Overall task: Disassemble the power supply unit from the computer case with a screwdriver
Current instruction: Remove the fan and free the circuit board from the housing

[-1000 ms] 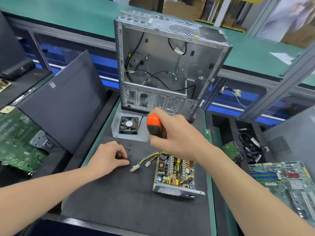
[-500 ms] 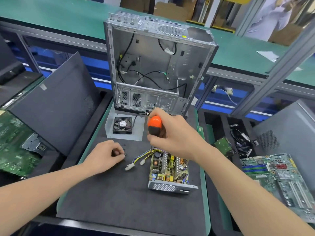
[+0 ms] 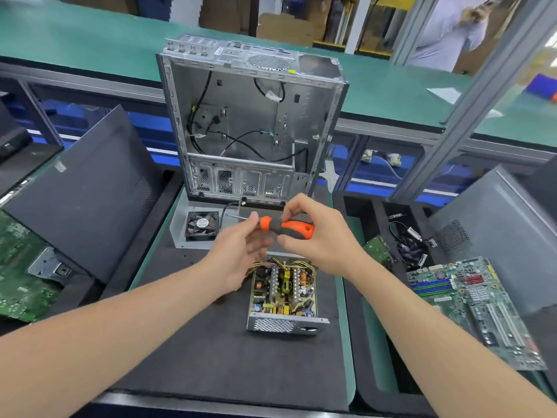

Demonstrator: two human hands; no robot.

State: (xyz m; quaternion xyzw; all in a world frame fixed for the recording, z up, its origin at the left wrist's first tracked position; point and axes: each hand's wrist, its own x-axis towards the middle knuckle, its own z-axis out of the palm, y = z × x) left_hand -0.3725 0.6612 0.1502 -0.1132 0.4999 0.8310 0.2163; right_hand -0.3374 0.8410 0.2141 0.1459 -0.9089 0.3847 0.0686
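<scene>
The open power supply unit [image 3: 283, 292], its circuit board exposed, lies on the black mat [image 3: 196, 357] in front of the empty upright computer case [image 3: 250, 122]. Above the unit, my right hand [image 3: 325, 239] holds the orange-and-black screwdriver [image 3: 294, 230] level, shaft pointing left. My left hand [image 3: 238, 251] is raised palm-up beside it. Its thumb touches the shaft at the collar and its blurred fingers spread below the handle.
A metal cover plate with a black fan [image 3: 202, 225] lies at the case's foot. A dark side panel [image 3: 90, 191] leans at left beside a green board [image 3: 18, 267]. At right are a motherboard [image 3: 476, 306], loose cables [image 3: 410, 245] and a grey case [image 3: 497, 236].
My right hand lifted the screwdriver off the power supply and turned it from upright to level. My left hand left the mat and rose to meet the shaft.
</scene>
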